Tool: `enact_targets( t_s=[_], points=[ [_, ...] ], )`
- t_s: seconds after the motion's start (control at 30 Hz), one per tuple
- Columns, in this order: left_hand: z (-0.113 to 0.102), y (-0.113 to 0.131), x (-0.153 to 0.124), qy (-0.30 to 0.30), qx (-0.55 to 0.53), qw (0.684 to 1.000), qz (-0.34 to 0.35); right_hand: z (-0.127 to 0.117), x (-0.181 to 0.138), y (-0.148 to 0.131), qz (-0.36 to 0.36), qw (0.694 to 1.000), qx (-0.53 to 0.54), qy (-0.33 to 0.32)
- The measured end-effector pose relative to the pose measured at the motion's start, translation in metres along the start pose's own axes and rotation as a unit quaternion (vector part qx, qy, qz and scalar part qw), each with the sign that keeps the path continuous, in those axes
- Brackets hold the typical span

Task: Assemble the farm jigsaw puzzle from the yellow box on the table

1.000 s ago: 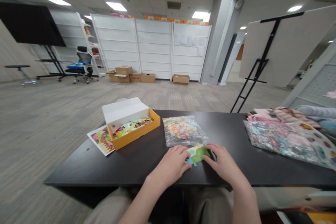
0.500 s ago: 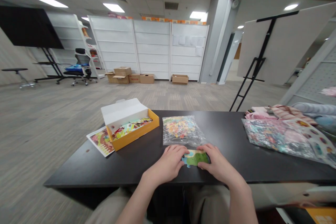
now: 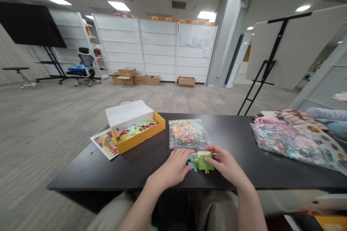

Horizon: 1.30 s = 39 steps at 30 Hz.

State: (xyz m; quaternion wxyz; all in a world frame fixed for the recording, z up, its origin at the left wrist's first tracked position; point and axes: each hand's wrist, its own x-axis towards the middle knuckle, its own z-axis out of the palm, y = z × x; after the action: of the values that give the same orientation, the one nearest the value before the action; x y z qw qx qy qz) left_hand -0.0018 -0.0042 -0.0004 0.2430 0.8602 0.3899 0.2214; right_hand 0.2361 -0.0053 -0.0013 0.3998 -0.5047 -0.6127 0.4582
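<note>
Low over the near edge of the black table (image 3: 130,177), both hands are at small jigsaw puzzle pieces. My right hand (image 3: 222,162) pinches a green puzzle piece (image 3: 204,162) between thumb and fingers. My left hand (image 3: 175,168) grips the left side of a blue puzzle piece (image 3: 192,164), its fingers covering part of it. The green piece overlaps or adjoins the blue one; I cannot tell whether they are joined. Just beyond the hands lies a clear plastic bag (image 3: 188,133) of colourful puzzle pieces.
To the left, an open yellow box (image 3: 141,139) with colourful contents stands partly over a printed picture sheet (image 3: 104,144). A plastic-wrapped bundle (image 3: 287,144) and folded fabrics (image 3: 292,116) are at the right. Beyond the table are cardboard boxes (image 3: 127,75) and a board stand (image 3: 267,66).
My right hand has turned and shifted the green piece slightly left, so less of the blue piece shows. The left hand stays nearly in place.
</note>
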Motion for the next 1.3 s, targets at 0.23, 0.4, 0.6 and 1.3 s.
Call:
enact_targets(
  t_s=[0.23, 0.4, 0.6, 1.3],
  points=[
    [-0.019, -0.007, -0.017, -0.011, -0.017, 1.000, -0.018, 0.019, 0.005, 0.004, 0.006, 1.000, -0.014, -0.021],
    [-0.035, -0.009, -0.036, -0.031, -0.017, 0.998, -0.043, 0.028, 0.011, 0.004, -0.049, 0.981, -0.180, 0.041],
    [-0.036, -0.011, -0.041, -0.021, -0.002, 0.998, -0.051, 0.034, 0.017, 0.008, -0.098, 0.950, -0.292, 0.053],
    [-0.032, -0.003, -0.037, 0.081, 0.059, 0.995, -0.013, 0.042, 0.020, 0.012, -0.074, 0.938, -0.334, 0.057]
  ],
)
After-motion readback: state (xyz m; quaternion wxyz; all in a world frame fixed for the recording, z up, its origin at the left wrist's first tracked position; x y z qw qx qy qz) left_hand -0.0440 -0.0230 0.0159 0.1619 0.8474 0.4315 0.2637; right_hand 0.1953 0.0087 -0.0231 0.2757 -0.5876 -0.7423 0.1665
